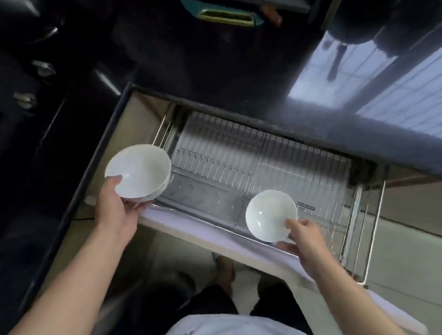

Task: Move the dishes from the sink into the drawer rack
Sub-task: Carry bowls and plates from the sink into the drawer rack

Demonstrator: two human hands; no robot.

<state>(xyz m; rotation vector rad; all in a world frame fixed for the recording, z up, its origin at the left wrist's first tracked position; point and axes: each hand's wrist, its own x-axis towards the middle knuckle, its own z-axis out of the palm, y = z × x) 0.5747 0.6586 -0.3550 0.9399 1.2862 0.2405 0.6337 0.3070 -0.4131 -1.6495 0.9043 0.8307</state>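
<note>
1. Head view, looking down: dark glossy countertop (245,54) across the top of the frame, with a window's grid mirrored on its right part.
2. Drawer rack (252,168), the landmark: pulled out from under the countertop edge. Chrome wire; a row of upright plate dividers along its back half, a flat metal drip tray under its front half. Pale drawer front (212,235) along the near edge.
3. Floor: light tiles below and to the right of the rack.
4. Teal item with a yellowish slot (221,15): on the countertop, well behind the rack; blurred, kind unclear.
5. Dark region left of the rack: a few shiny metal fittings; too dim to identify.
6. Stacked bowls (138,171): white, glazed, round, open side up, tilted slightly. At least two nested, by the doubled rim on the right side. Held over the rack's front left corner.
7. Left hand (117,206): grips the stacked bowls at their near rim, thumb inside, fingers curled beneath.
8. Single bowl (271,215): white, smooth, smaller in view, interior bare. Over the rack's front edge, right of centre; whether it touches the wire I cannot tell.
9. Right hand (305,237): pinches the single bowl at its near right rim, thumb on the inside, fingers underneath.
10. Person: bare forearms, light shirt, dark trousers, standing directly in front of the rack.
</note>
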